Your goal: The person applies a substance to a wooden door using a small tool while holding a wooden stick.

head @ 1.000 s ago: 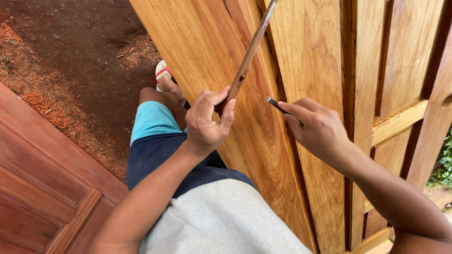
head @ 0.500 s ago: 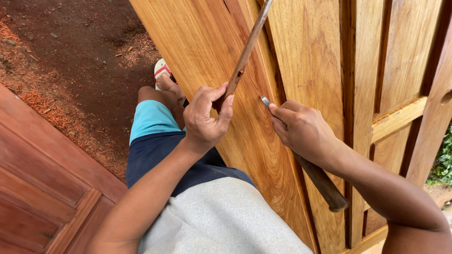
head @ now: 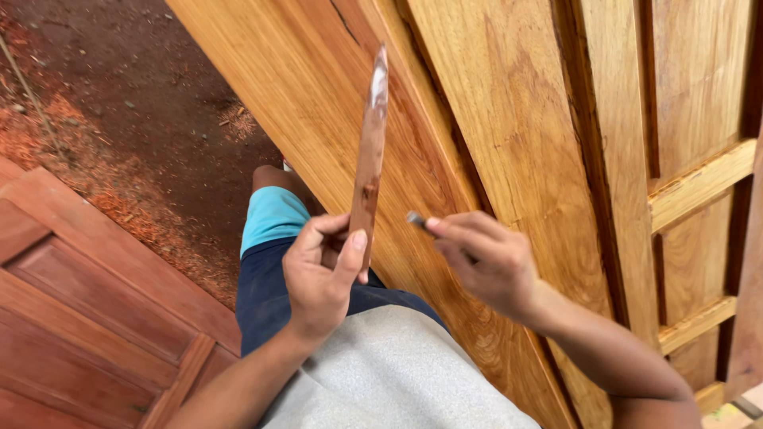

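Note:
My left hand [head: 320, 274] grips the lower end of a thin reddish-brown wooden strip [head: 368, 155] that stands almost upright, with a pale smear near its top. My right hand [head: 485, 262] pinches a small tool whose grey tip [head: 416, 218] pokes out towards the strip. Both hands hover in front of a large light-coloured panelled wooden door [head: 509, 119] that leans across the view. My knee in blue-and-teal shorts [head: 274, 218] shows below the hands.
A reddish panelled door [head: 87, 318] lies flat at the lower left. Dark earth with orange sawdust [head: 95, 151] covers the ground at the upper left. The leaning door's cross rails [head: 699, 183] are at the right.
The strip has swung from a lean against the door to nearly upright and nearer the camera. My right hand has dropped lower and drawn in close to the strip.

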